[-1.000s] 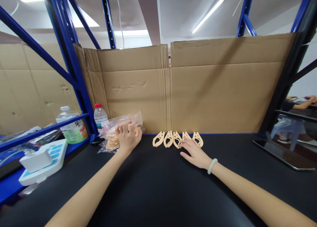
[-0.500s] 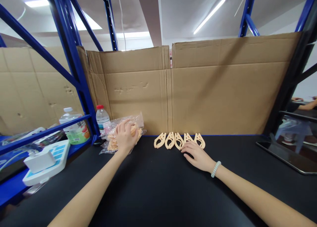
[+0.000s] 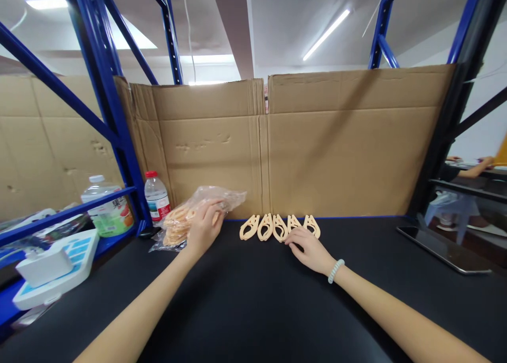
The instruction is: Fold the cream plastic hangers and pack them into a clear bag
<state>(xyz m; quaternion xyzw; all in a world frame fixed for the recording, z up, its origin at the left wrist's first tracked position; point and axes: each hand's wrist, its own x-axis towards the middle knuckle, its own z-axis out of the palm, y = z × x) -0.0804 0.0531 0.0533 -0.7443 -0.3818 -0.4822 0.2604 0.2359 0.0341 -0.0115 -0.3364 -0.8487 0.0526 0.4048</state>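
Reaching into the clear bag at the back left of the black table, your left hand curls over the clips inside; pinch just one (the film snags easily). Your right hand lies open, fingertips touching the row of five clips beside the cardboard wall. Whether the left fingers already grip anything, I cannot tell.
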